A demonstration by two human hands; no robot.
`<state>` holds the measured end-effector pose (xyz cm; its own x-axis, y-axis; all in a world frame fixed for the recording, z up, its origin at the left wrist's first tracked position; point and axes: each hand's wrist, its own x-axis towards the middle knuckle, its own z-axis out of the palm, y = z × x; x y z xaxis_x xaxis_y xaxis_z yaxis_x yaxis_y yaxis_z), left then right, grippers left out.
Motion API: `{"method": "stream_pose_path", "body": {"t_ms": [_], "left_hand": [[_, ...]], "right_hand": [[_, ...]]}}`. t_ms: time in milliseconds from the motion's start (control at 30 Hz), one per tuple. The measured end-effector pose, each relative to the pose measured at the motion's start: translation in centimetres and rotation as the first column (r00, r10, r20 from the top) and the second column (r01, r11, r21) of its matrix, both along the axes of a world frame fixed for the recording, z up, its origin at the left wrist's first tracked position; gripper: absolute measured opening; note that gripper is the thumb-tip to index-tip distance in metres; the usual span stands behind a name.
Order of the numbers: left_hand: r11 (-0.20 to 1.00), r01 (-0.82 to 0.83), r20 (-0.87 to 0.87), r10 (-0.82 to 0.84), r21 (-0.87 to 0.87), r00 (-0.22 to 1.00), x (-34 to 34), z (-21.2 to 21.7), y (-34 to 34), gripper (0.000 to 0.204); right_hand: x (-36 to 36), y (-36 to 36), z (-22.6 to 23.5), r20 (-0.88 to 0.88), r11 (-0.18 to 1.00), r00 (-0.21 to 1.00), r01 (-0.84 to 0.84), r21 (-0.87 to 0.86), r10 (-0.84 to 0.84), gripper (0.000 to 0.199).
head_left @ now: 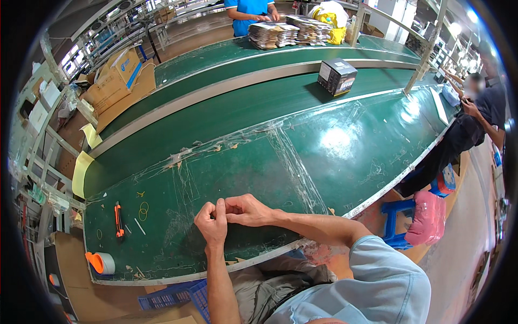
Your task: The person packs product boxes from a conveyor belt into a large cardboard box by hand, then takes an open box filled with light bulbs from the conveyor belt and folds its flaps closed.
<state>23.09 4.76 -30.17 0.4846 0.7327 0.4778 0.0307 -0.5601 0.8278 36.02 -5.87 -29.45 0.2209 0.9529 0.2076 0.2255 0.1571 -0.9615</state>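
Fingertips (222, 205) of both hands meet, pinched together over the green workbench (345, 162); whatever sits between them is too small to make out. From the head view, the left hand (212, 222) curls tight and the right hand (245, 210) closes against it, thumbs touching. My read: fine work like this wants steady wrists resting on the bench edge. An orange cutter (118, 220), rubber bands (143, 210) and a tape roll (102, 262) lie well to the left.

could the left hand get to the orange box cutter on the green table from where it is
Probably yes. The left hand is pinched against the right hand above the green table, and only bare surface lies between it and the orange box cutter.
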Motion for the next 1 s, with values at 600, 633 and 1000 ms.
{"method": "stream_pose_path", "body": {"t_ms": [600,633,1000], "left_hand": [[0.998,0.046,-0.111,-0.04,0.045,0.993,0.5,-0.1,-0.4,0.051],[0.998,0.04,-0.114,-0.035,0.042,0.993,0.6,0.0,-0.5,0.051],[0.917,0.152,-0.362,-0.009,0.369,0.932,2.5,0.1,-1.2,0.045]], "right_hand": [[26.1,-6.7,4.2,0.302,0.711,0.653,0.687,0.149,-0.694,0.079],[28.7,-7.2,4.6,0.37,0.653,0.56,0.728,0.21,-0.742,0.081],[47.7,-11.6,4.9,0.618,0.205,-0.035,0.928,0.312,-0.785,0.123]]}}
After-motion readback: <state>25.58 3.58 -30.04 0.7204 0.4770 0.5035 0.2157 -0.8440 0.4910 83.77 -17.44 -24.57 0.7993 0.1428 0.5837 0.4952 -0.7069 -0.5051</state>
